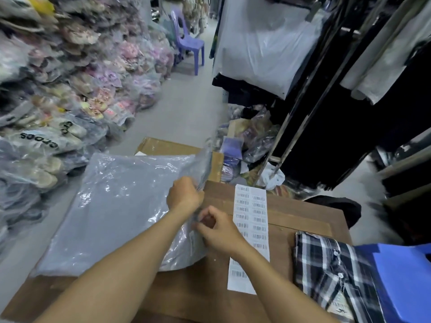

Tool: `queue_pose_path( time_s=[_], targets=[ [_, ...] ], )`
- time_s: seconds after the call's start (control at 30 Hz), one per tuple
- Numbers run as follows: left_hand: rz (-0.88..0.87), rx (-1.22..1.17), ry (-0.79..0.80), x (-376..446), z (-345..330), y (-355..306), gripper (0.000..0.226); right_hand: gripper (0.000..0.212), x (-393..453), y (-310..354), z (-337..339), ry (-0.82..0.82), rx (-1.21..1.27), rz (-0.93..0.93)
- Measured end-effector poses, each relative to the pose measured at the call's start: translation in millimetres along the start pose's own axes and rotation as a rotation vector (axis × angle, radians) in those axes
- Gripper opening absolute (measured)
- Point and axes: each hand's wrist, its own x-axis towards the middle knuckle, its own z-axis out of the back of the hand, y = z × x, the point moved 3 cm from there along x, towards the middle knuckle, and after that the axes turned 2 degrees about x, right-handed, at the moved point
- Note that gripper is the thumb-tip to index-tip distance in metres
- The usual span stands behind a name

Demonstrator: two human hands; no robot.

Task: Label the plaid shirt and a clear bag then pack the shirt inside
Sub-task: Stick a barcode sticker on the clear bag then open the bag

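Shirt [331, 276], plaid, folded, on the table [291, 213] at the right edge, near side, partly under a blue stool [405, 280]; paper tag showing at its lower hem. Well apart from both hands.

Bag [116, 213], clear, large and crinkled, spread over the table's left side and hanging past its left edge. Right edge lifted and pinched between the two hands.

Left hand [185, 195]: grip clenched on the bag's upper right edge, fingers curled over the plastic, forearm lying across the bag.

Right hand [215, 229]: grip closed in a pinch at the same bag edge, just below the left hand, thumb and forefinger together on the plastic. Something small between the fingertips or only plastic: cannot tell, too blurred.

Label sheet [250, 227], long white strip of barcode stickers in two columns, flat on the table between bag and shirt, just beside the right hand; right wrist crossing its lower part.

Cardboard box [172, 148] beyond the table's far edge, partly covered by the bag's lifted corner.

Piles of bagged shoes [58, 101] along the left. Purple chair [186, 40] far down the aisle. Dark garments on a rack [361, 89] to the right.
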Motion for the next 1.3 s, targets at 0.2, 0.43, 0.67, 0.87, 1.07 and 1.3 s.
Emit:
queue_pose_path(
  time_s=[0.2, 0.43, 0.67, 0.87, 1.07, 1.3],
  targets=[
    [-0.004, -0.306, 0.25, -8, -9, 22, 0.04, 0.022, 23, -12, 10, -0.193, 0.551, -0.39],
    [-0.036, -0.388, 0.386, -17, -8, 35, 0.031, 0.017, 37, -31, 14, -0.38, 0.225, -0.236],
    [-0.283, 0.029, 0.018, -9, 36, 22, 0.021, 0.041, 28, -33, 14, -0.173, -0.485, 0.028],
    [-0.425, 0.43, 0.038, -13, 52, 10, 0.047, 0.106, 25, -32, 2, 0.024, -1.035, 0.131],
    [-0.417, 0.659, 0.014, -25, 65, 1, 0.046, 0.136, 27, -52, -2, 0.179, -1.155, 0.092],
    [-0.418, 0.774, 0.018, -35, 67, -4, 0.044, 0.139, 33, -55, -10, 0.243, -1.152, 0.07]
  ],
)
